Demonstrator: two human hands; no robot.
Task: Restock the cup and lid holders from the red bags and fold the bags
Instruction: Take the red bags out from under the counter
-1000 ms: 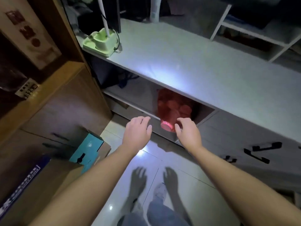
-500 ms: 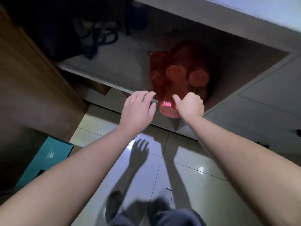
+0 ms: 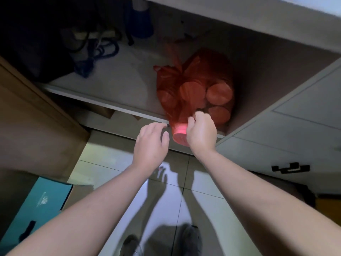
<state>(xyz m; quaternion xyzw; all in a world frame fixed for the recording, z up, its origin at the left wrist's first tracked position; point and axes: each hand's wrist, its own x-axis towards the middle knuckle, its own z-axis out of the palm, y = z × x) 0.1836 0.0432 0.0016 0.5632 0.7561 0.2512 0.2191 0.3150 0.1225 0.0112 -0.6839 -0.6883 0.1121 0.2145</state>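
Note:
A knotted, see-through red bag (image 3: pixel 193 89) lies on the low shelf (image 3: pixel 118 84) under the counter, filled with stacks of cups whose round ends show through the plastic. One stack pokes over the shelf's front edge. My right hand (image 3: pixel 201 132) grips the bag at that overhanging end, fingers curled round the plastic. Just left of the bag, my left hand (image 3: pixel 151 141) hovers with its fingers relaxed and holds nothing.
Dark cables (image 3: pixel 96 50) and a blue object (image 3: pixel 142 24) sit at the back left of the shelf. A wooden cabinet (image 3: pixel 33 126) stands to the left, grey drawers with a black handle (image 3: pixel 289 168) to the right. A teal box (image 3: pixel 36 206) lies on the tiled floor.
The view has dropped from the countertop to the low shelf. My right hand has closed on the overhanging end of the bag. My left hand stays just left of the bag.

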